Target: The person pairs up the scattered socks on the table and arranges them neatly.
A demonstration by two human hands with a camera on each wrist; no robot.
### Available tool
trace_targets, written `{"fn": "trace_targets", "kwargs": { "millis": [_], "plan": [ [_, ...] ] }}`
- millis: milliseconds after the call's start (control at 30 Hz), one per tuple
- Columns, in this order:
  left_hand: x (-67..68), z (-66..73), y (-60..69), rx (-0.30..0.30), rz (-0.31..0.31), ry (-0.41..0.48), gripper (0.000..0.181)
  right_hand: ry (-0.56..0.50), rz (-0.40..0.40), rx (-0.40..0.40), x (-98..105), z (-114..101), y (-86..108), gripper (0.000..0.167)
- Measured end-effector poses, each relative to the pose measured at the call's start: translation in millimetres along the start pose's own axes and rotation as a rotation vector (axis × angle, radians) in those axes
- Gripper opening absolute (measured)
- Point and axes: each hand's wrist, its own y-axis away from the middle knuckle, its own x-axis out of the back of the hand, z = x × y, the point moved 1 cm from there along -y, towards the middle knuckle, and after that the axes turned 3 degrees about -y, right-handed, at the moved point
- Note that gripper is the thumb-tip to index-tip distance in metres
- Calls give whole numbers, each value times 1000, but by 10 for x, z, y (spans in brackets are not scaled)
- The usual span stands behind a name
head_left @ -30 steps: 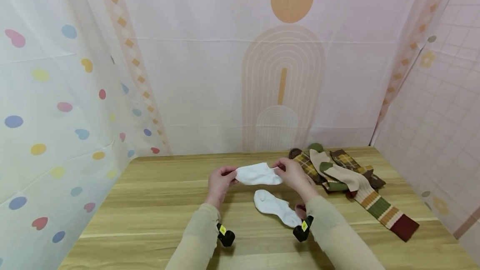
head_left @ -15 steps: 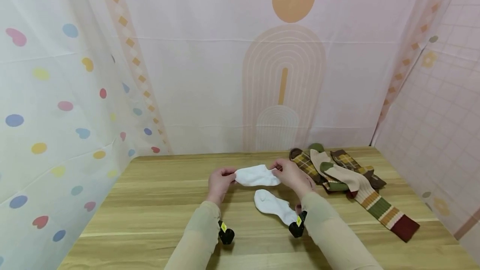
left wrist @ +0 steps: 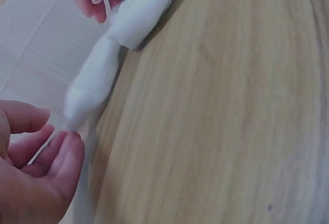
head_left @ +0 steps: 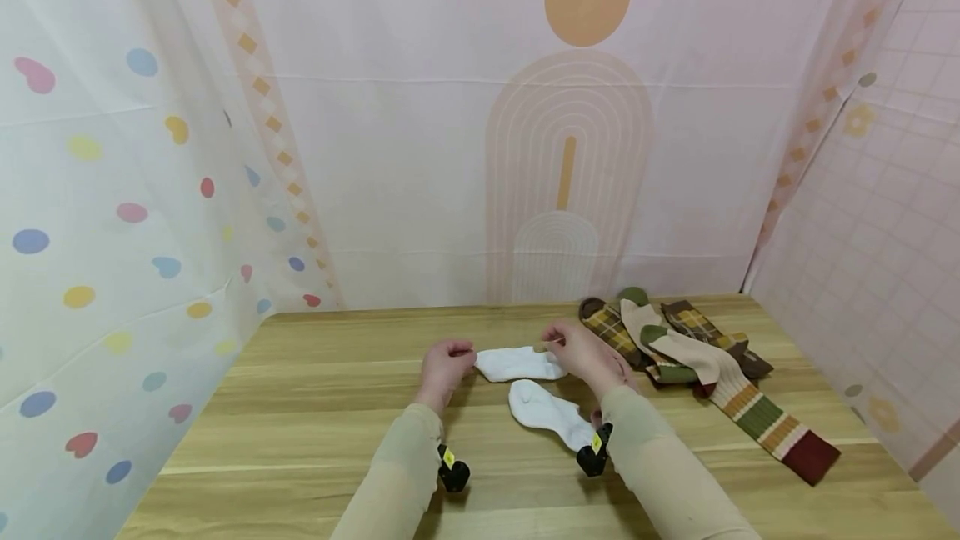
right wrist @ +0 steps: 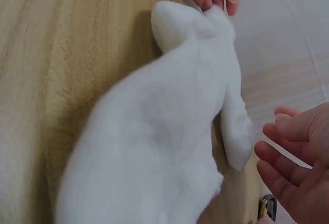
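Observation:
A short white ankle sock point(head_left: 519, 364) lies stretched sideways on the wooden table. At its left end, my left hand point(head_left: 444, 372) has thumb and fingers parted, fingertips at the fabric's tip; the left wrist view shows this hand point(left wrist: 43, 165) up close. Near the sock's other end is my right hand point(head_left: 587, 354). In the right wrist view this hand point(right wrist: 293, 154) has its fingers spread and apart from the cloth. A second white ankle sock point(head_left: 551, 415) lies closer to me, angled, its cuff end partly hidden by the right wrist camera.
To the right, a striped long sock point(head_left: 757, 407) lies over a heap of brown plaid socks point(head_left: 615, 330) and another beige-and-green sock point(head_left: 637, 319). Printed curtains point(head_left: 405, 148) stand around the wooden table point(head_left: 315, 407) at the back and sides.
The upper white sock, held raised between both hands before, has come down onto the table and both hands have loosened from it. The lower sock has stayed put.

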Motion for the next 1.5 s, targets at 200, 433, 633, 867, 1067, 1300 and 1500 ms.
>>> {"fn": "trace_targets", "kwargs": {
  "millis": [200, 433, 633, 867, 1067, 1300, 1500],
  "plan": [
    [53, 48, 20, -36, 16, -129, 26, -30, 31, 32, 90, 1, 44, 14],
    [94, 93, 67, -76, -18, -175, 28, -22, 11, 30, 201, -14, 112, 23],
    [114, 144, 127, -99, -54, -172, 30, 6, -14, 93, 284, -19, 200, 30],
    [105, 206, 215, -165, -96, -232, 27, 42, -12, 189, 398, -72, 304, 33],
    [54, 221, 288, -179, -141, -249, 27, 72, -21, 217, 432, -78, 364, 32],
    [-43, 226, 333, -198, -177, -288, 28, 83, -26, 225, 465, -82, 426, 34],
    [-131, 244, 354, -199, -207, -346, 27, 90, -35, 225, 488, -120, 498, 34]
  ]
}}
